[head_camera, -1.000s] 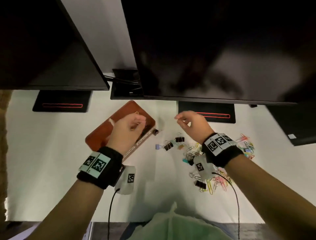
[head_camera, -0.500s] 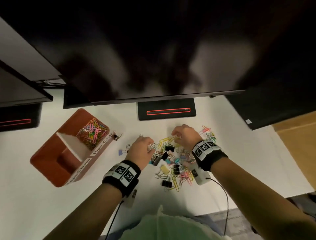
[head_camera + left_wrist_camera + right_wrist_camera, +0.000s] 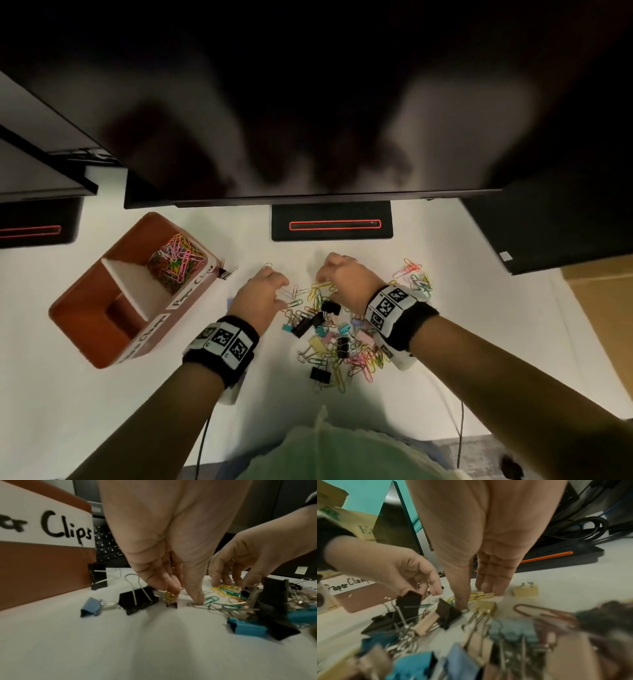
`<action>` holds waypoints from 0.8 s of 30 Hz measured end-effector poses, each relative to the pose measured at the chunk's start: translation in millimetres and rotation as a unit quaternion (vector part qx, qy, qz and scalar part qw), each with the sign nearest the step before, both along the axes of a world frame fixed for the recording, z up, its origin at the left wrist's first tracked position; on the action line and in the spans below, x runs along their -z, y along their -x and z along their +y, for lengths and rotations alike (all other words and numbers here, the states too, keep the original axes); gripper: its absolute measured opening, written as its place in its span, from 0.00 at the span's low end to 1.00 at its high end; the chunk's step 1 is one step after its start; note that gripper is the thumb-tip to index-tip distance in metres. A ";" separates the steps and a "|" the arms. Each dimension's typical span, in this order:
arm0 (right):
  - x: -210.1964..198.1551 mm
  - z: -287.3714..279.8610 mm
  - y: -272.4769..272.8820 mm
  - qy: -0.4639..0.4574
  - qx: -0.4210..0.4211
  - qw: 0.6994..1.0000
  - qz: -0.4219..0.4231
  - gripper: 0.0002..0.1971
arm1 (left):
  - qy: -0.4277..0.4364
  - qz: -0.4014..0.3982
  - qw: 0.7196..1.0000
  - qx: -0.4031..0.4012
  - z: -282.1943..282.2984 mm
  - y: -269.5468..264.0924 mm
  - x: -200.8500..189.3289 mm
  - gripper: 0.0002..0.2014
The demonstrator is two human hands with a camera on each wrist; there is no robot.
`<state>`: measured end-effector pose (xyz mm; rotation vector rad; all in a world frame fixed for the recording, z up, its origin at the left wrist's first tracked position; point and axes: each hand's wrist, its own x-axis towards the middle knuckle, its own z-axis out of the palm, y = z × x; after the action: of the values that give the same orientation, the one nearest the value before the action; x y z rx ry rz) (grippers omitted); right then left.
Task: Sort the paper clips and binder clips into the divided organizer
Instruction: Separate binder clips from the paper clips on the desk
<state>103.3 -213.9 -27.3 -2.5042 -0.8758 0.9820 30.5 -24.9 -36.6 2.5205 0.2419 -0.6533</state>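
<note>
A brown divided organizer [image 3: 85, 318] stands at the left, with coloured paper clips [image 3: 176, 262] in its far compartment. A mixed pile of paper clips and binder clips [image 3: 337, 337] lies on the white desk. My left hand [image 3: 279, 291] reaches down at the pile's left edge. Its forefinger [image 3: 171, 588] touches a yellow paper clip [image 3: 169, 596], and its thumb [image 3: 197, 596] presses a silver one, with a gap between them. My right hand [image 3: 329, 279] is at the pile's far edge. Its fingers [image 3: 489, 588] rest on yellow paper clips [image 3: 481, 595] and its thumb stands apart.
A black monitor base with a red line [image 3: 331, 224] sits just behind the hands, under dark monitors. A black binder clip [image 3: 226, 272] lies against the organizer's near corner. A keyboard [image 3: 106, 545] shows behind it. More paper clips [image 3: 416, 275] lie to the right.
My left hand has left the organizer and come down at the pile. The right hand has dropped onto the far clips. The head view has swung to the right.
</note>
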 end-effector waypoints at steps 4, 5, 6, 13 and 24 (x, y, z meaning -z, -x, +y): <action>6.4 0.3 4.2 -0.028 0.022 0.999 -0.003 0.15 | 0.009 0.004 1.000 0.015 1.2 -0.9 0.6 0.19; 8.0 -0.4 4.3 -0.034 0.030 0.999 -0.003 0.14 | 0.006 -0.004 1.000 0.024 -1.1 -1.4 1.2 0.19; 9.2 -1.0 4.3 -0.039 0.037 0.999 -0.002 0.13 | -0.001 -0.012 0.999 0.033 -3.8 -1.8 1.7 0.19; 9.6 5.7 9.0 -0.015 0.027 0.999 -0.014 0.12 | 0.004 -0.023 0.999 0.047 -9.2 -10.0 5.0 0.08; -0.3 15.0 -4.0 0.034 0.026 0.999 0.023 0.11 | -0.035 0.000 0.991 0.131 -3.3 -14.3 4.5 0.06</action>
<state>107.2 -198.9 -27.0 -2.5373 -0.7717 1.0653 44.8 -28.2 -41.1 2.6454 -0.0701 -0.7581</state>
